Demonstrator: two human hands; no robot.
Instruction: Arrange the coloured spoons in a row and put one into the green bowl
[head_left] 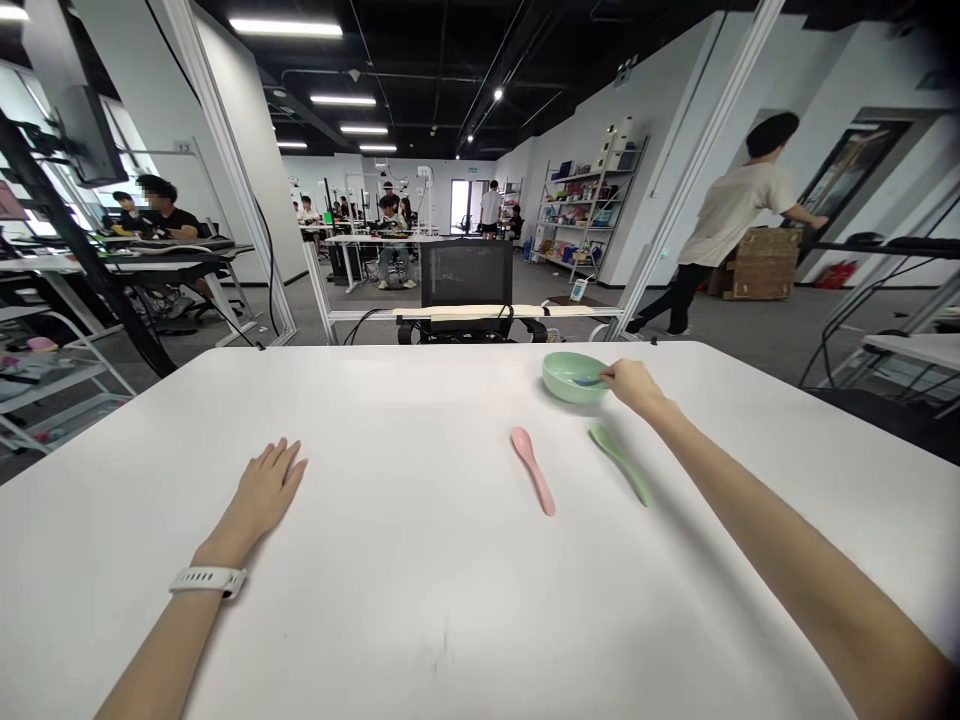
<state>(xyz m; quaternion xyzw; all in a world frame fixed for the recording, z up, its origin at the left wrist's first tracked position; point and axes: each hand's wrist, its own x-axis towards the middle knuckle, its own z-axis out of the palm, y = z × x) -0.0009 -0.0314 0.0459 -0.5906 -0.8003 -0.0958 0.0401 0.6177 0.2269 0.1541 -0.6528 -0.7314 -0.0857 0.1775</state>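
Observation:
At the far right of the table stands a light green bowl (pixel 564 385). My right hand (pixel 634 384) is at its right rim, fingers closed on the handle of a blue spoon (pixel 585 381) whose front end is inside the bowl. Nearer to me lie a pink spoon (pixel 534 470) and a green spoon (pixel 621 463), side by side and apart from each other. My left hand (pixel 266 488) rests flat on the left of the table, palm down, fingers spread, holding nothing; a white band is around that wrist.
The white table (pixel 360 600) ends at a far edge just behind the bowl. Beyond it are a metal frame bar (pixel 360 315) and a black chair (pixel 466 275). A person (pixel 731 220) walks at the right near cardboard boxes (pixel 765 265). Other people sit at desks farther back.

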